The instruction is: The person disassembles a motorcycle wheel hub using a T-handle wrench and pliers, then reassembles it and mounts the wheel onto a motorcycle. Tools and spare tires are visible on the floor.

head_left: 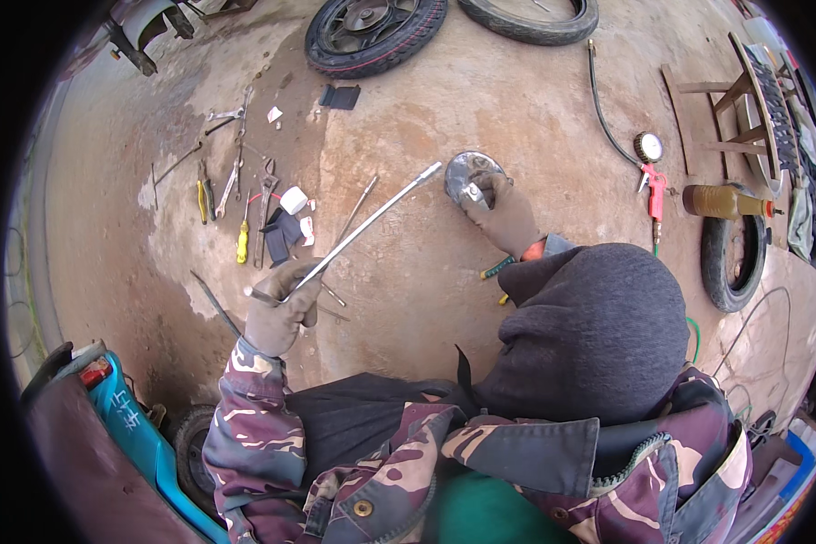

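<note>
My left hand (279, 313), in a grey-brown work glove, is closed around the handle end of a long silver T-handle socket wrench (367, 220). The wrench slants up to the right, and its socket end stops just short of a round metal plate (462, 166). That plate looks like a wheel-hub brake plate. My right hand (508, 218), gloved too, grips a small raised part on it; the palm hides the plate's lower right side. Below the right wrist, green and yellow tool handles (497, 267) show partly. A thin metal rod (358, 207) lies behind the wrench.
Left of my hands lie pliers (206, 192), an adjustable wrench (265, 208), a yellow screwdriver (243, 240) and several spanners. A spoked wheel (376, 63) and bare tires (530, 23) lie beyond. To the right are a red air gauge gun (655, 192), a bottle (723, 201) and a wooden stool (743, 95).
</note>
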`<control>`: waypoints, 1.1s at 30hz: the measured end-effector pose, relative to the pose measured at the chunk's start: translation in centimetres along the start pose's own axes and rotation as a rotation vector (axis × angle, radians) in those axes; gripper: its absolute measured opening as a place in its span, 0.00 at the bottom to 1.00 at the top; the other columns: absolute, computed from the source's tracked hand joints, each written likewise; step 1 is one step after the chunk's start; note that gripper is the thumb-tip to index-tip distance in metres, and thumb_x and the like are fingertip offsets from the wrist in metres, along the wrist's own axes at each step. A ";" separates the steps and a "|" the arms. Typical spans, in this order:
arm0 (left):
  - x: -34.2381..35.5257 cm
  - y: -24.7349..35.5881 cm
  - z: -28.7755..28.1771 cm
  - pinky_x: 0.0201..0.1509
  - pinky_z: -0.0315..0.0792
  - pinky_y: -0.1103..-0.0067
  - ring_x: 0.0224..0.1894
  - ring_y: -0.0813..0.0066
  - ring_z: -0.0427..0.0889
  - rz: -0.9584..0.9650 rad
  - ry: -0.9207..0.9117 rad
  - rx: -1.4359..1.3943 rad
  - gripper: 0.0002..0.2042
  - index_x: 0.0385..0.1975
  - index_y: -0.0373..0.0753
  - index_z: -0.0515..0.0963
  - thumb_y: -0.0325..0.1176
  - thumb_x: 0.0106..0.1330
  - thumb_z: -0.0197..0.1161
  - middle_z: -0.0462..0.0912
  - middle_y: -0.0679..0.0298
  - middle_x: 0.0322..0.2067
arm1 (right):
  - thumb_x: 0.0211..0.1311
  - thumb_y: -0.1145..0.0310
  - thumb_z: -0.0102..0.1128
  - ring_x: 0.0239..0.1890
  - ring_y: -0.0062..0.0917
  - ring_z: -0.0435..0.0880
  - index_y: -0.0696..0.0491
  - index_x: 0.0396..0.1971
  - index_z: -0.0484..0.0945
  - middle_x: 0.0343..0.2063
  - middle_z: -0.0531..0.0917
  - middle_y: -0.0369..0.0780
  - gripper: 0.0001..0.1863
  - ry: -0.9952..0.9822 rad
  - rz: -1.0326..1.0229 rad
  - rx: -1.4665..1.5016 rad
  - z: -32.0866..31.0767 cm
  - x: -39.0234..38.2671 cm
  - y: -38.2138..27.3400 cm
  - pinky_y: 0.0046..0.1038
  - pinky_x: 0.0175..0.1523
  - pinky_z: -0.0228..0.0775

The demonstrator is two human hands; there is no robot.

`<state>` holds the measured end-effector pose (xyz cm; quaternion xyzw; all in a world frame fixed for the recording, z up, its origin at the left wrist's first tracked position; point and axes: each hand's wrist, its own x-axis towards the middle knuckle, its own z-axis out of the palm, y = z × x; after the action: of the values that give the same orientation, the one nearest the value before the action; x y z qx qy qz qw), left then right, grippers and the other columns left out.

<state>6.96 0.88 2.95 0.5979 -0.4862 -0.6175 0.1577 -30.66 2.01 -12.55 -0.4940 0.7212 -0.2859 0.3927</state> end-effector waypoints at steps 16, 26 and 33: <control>0.2 -1.1 0.6 0.25 0.68 0.79 0.20 0.80 0.75 -0.127 -0.080 0.126 0.17 0.57 0.29 0.80 0.35 0.76 0.63 0.77 0.67 0.21 | 0.60 0.57 0.74 0.51 0.44 0.90 0.44 0.72 0.68 0.49 0.90 0.47 0.40 -0.073 -0.120 -0.337 1.5 -1.7 0.8 0.42 0.56 0.82; 0.2 -1.0 0.3 0.24 0.69 0.79 0.19 0.80 0.75 -0.149 -0.058 0.126 0.17 0.56 0.29 0.80 0.37 0.77 0.63 0.77 0.68 0.19 | 0.62 0.58 0.73 0.55 0.41 0.87 0.43 0.69 0.74 0.53 0.87 0.44 0.35 -0.087 -0.116 -0.275 -0.8 -3.5 0.2 0.41 0.59 0.79; 0.5 0.3 0.5 0.24 0.69 0.79 0.19 0.81 0.76 -0.123 -0.037 0.159 0.17 0.54 0.28 0.80 0.36 0.77 0.62 0.77 0.68 0.20 | 0.59 0.62 0.73 0.56 0.39 0.86 0.44 0.64 0.80 0.50 0.86 0.41 0.30 -0.173 0.060 -0.525 -7.5 -6.0 2.9 0.40 0.60 0.78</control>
<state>6.27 0.61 2.80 0.6256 -0.4990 -0.5964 0.0623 -37.21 8.86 -9.18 -0.5799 0.7486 -0.0341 0.3197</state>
